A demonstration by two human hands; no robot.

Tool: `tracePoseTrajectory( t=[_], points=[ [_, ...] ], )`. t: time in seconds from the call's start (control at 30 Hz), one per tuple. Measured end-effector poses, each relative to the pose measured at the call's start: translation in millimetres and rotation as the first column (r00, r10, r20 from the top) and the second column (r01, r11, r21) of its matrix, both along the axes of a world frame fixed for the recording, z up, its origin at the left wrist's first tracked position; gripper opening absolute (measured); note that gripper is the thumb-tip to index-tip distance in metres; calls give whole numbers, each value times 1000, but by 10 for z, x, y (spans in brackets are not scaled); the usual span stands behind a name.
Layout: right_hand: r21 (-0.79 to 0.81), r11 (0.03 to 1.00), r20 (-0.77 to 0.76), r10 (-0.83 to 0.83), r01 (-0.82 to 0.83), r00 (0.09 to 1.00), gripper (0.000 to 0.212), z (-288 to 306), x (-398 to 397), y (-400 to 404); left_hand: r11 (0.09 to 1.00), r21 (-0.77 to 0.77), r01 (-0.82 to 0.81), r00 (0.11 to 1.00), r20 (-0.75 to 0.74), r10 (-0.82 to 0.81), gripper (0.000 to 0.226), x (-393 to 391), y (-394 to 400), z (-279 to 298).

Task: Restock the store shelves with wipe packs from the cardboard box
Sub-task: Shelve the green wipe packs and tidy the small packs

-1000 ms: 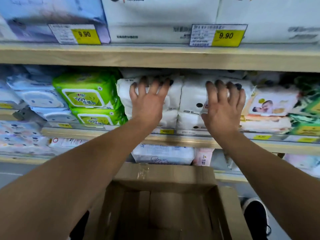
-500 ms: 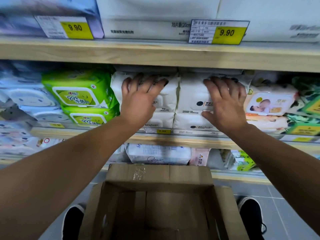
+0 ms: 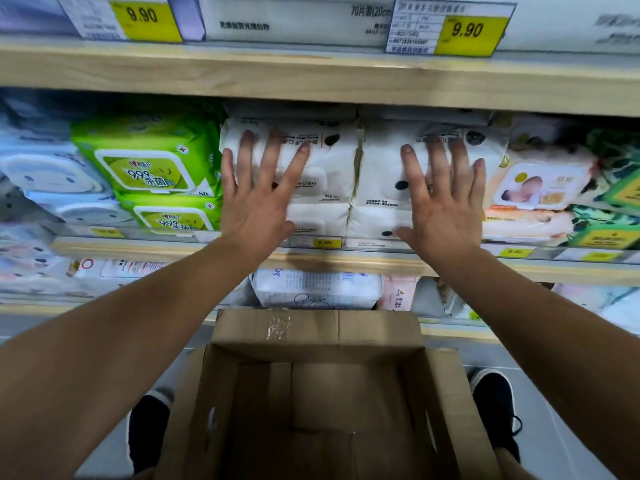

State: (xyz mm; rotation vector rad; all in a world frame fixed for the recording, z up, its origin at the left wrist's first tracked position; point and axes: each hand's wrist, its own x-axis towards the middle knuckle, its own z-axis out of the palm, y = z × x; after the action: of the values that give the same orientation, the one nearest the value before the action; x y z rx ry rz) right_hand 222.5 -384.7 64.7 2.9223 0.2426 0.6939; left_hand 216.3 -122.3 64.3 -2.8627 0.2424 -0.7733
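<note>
Two stacks of white wipe packs stand side by side on the middle shelf (image 3: 346,261): the left stack (image 3: 332,174) and the right stack (image 3: 384,174). My left hand (image 3: 259,199) lies flat with fingers spread in front of the left stack. My right hand (image 3: 446,202) is spread the same way in front of the right stack. Neither hand grips a pack. Below my arms the brown cardboard box (image 3: 322,330) stands open on the floor, and its inside shows only bare cardboard.
Green wipe packs (image 3: 149,161) sit left of the white stacks, baby-picture packs (image 3: 543,188) to the right. The wooden upper shelf (image 3: 311,77) carries yellow 9.90 price tags (image 3: 467,29). More packs (image 3: 318,289) fill the lower shelf. My black shoes (image 3: 495,407) flank the box.
Both hands have drawn back slightly from the white stacks and their fingers have spread wider. The view has shifted down a little, showing more of the box and both shoes.
</note>
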Motion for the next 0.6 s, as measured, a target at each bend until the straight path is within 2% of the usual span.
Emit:
tracePoseTrajectory(
  t=[0.23, 0.4, 0.5, 0.6],
  points=[
    [-9, 999, 24, 52, -52, 998, 133, -88, 186, -79, 1000, 4, -22, 994, 105, 21, 124, 134, 4, -110],
    [21, 993, 21, 116, -116, 993, 132, -64, 246, -164, 1000, -26, 13, 998, 69, -11, 121, 118, 30, -73],
    [51, 994, 3, 93, -93, 996, 129, -8, 178, -131, 996, -91, -4, 999, 49, 8, 102, 74, -49, 53],
    [88, 993, 27, 80, -82, 996, 113, 119, 108, 19, 992, -122, -8, 999, 49, 15, 84, 112, -171, 169]
  ],
)
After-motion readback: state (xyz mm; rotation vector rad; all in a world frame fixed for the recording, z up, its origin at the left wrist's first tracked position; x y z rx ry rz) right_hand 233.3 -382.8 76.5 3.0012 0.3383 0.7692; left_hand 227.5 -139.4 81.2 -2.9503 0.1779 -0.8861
